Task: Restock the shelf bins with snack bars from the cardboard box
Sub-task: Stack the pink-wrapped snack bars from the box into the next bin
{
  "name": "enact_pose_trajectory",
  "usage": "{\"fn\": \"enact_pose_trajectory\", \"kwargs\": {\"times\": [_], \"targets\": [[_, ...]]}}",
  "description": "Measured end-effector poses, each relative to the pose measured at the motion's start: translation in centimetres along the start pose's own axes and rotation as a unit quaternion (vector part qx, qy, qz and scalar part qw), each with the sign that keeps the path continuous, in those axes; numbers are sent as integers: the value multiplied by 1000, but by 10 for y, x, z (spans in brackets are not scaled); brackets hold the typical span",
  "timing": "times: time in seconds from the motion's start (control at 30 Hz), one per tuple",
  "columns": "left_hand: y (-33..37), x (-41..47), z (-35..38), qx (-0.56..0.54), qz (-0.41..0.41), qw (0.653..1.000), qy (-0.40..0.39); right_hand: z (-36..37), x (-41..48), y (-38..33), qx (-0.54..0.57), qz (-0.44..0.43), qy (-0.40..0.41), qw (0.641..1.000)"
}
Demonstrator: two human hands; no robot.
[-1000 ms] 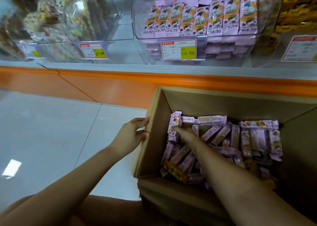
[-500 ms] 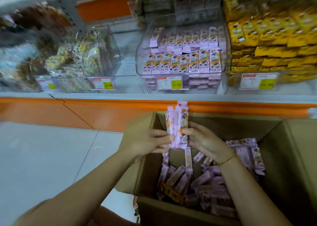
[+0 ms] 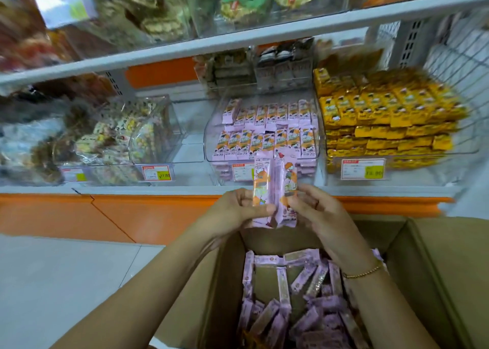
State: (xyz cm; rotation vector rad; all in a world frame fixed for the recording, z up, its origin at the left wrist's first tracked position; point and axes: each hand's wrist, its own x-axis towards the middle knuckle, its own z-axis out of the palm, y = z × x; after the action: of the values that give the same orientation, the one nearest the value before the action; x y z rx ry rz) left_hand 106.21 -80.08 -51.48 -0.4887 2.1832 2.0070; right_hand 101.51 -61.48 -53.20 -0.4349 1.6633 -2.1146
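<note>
Both hands sit close together at mid-frame, bare forearms angling in from below and converging. Left hand (image 3: 235, 211) grips the snack bars (image 3: 275, 187) from the left, thumb laid across their front. Right hand (image 3: 317, 216) holds them from the right, fingers curled, though how many fingertips actually touch is hard to tell. Both palms face inward.

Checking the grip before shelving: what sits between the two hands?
A small upright bundle of purple snack bars, gripped from either side by the left hand and right hand, as the head view shows.
</note>
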Motion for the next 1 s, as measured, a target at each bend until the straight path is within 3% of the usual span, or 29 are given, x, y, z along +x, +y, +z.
{"fn": "enact_pose_trajectory", "kwargs": {"times": [0.13,0.27,0.43,0.67,1.0], "targets": [[14,2,7,101,84,991,25,3,0,-8,-58,-59,69,994],[26,2,13,87,131,987,18,6,5,-15,-74,-90,109,987],[44,3,14,83,124,987,-54,5,14,-21,-73,-82,116,987],[68,10,-20,110,107,988,24,-14,28,-48,-56,-131,154,978],[87,10,-44,107,74,991,-30,-27,44,-81,-134,-159,90,974]]}}
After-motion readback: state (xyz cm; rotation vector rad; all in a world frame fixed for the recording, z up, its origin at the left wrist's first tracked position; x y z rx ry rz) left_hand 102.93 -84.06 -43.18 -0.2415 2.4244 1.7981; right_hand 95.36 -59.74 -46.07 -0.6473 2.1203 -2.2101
